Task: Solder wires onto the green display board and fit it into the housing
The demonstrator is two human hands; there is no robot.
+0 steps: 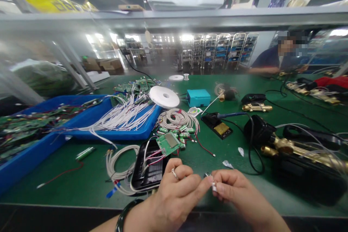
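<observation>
White small connector (213,185) pinched between fingertips of left hand (176,195) and right hand (233,192), both grips narrow and closed on it, held just above green counter (81,185) near edge, long axis unclear, black housing (150,170) to the left.

L hand (174,192): ring | L wrist: dark bangle (123,215), poss. green | arms bare

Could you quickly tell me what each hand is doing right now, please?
Left hand: fingers pinched on the small white part.
Right hand: fingers pinched on the same part.
</observation>
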